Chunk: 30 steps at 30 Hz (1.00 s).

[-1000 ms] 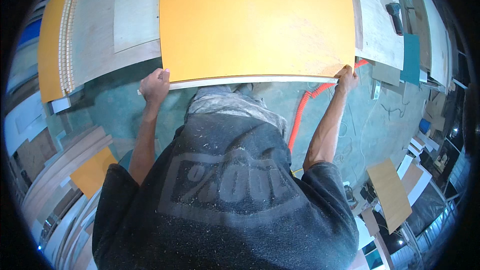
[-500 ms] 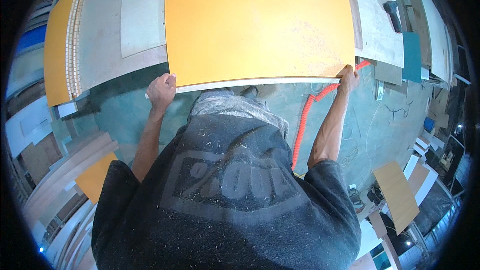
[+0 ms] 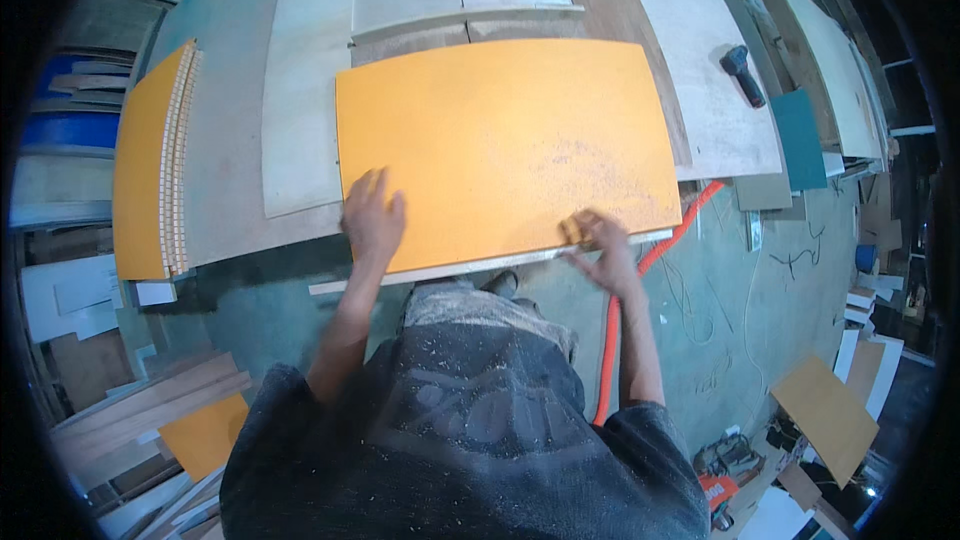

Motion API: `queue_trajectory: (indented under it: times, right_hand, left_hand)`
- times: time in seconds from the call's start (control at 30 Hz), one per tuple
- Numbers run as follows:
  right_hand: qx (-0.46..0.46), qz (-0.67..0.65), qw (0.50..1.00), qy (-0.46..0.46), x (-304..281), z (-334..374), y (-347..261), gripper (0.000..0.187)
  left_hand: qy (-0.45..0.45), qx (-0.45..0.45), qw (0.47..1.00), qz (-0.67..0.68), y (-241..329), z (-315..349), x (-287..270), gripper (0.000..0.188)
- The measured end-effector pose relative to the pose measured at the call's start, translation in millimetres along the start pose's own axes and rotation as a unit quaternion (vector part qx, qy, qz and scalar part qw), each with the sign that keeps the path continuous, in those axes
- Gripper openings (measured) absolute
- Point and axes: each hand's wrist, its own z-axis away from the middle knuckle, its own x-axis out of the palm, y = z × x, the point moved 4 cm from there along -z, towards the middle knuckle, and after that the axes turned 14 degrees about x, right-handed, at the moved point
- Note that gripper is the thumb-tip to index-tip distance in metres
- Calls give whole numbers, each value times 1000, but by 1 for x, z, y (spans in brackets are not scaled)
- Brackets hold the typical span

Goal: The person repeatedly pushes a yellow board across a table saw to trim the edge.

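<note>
A large yellow-orange board [image 3: 500, 130] lies across the worktable in front of me, with fine debris scattered over its right half. My left hand [image 3: 374, 222] is over the board's near left corner, fingers spread and holding nothing. At the near edge, right of centre, my right hand [image 3: 605, 250] hovers or rests with thumb and fingers apart. It is slightly blurred, and I cannot tell if the fingertips touch the surface. Along and below the near edge runs a pale strip [image 3: 470, 267], sticking out past the board on the left.
To the left stands a stack of yellow panels [image 3: 145, 175]. A dark handheld tool [image 3: 742, 75] lies on the white sheet at right. An orange coiled hose [image 3: 612, 340] hangs from the table's right side to the floor. Another pale strip [image 3: 460, 18] lies behind the board.
Both hands have let go of the board's near corners and moved inward over it. The view has shifted, showing more of the table beyond the board.
</note>
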Motion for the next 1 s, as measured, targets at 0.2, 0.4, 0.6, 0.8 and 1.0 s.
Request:
queue_trajectory:
  times: [0.2, 0.4, 0.6, 0.8, 1.0]
  right_hand:
    - [-13, 168, 985, -20, 48, 24, -45, 57]
    - [-18, 176, 984, -30, 53, 16, -27, 62]
    - [-27, 172, 984, -42, 55, -56, -33, 59]
    - [-39, 165, 985, -41, 51, -112, -39, 57]
    - [-58, 157, 986, -17, 54, -198, -44, 52]
  left_hand:
    - [-208, 31, 977, -36, 69, -97, 56, 70]
    - [-334, -3, 941, -52, 78, -124, 68, 72]
    - [-338, -11, 940, -50, 48, -189, 77, 71]
    - [-342, -14, 938, -55, 30, -241, 91, 71]
    - [-334, -8, 941, -52, -1, -319, 104, 69]
